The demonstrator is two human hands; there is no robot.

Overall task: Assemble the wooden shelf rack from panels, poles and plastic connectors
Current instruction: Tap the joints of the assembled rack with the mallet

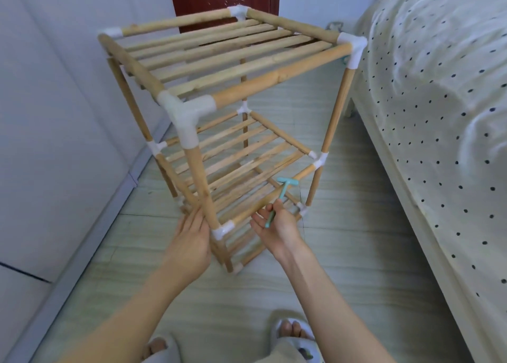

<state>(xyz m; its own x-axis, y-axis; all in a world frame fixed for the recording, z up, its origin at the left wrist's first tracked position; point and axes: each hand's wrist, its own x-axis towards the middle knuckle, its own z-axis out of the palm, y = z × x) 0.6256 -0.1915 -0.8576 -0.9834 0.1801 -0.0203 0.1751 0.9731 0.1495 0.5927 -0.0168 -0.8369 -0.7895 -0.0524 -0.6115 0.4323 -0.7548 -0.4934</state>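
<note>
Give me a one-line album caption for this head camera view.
Standing over the wooden shelf rack, the left hand touches its front pole while the right hand holds a small teal hammer.

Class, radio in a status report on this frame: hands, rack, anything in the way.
Left hand open, flat against near pole. Right hand holds small teal hammer. Rack upright on floor, tiers joined. Bed close beside it.

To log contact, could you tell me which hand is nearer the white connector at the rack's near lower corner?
Left. The left hand lies just beside the connector; the right hand, holding the small teal hammer, is further right.
</note>
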